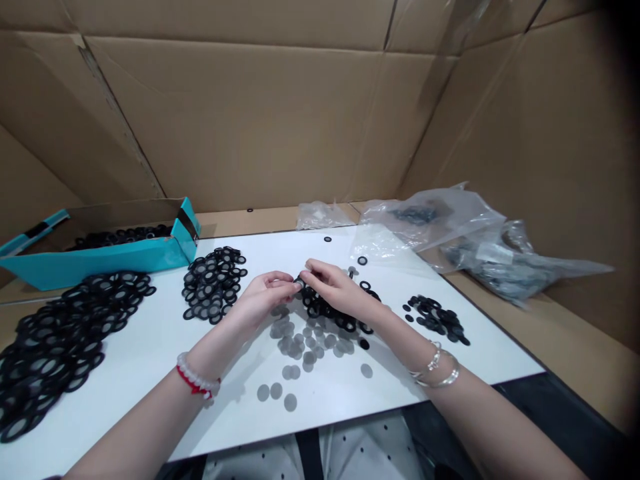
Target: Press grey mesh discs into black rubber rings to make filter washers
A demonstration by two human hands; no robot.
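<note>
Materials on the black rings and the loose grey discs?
Black rings: probably rubber, matte black with a dull surface and no metallic shine. A molded plastic can't be ruled out by look alone.

Grey discs: probably fine woven metal mesh, with a flat grey finish and the white table showing faintly through. The weave is too fine to confirm, so synthetic mesh remains possible.

Both arms come in from the bottom corners, left forearm (pixel 150 413) and right forearm (pixel 493 427) bare and angled inward. Left hand (pixel 265 300) sits on its side, fingers curled toward centre. Right hand (pixel 336 288) is back-up, fingers bent downward. The two hands meet at the fingertips (pixel 295 283) in a tight pinch, wrists apart. Exact grip hard to see from this view.
</note>
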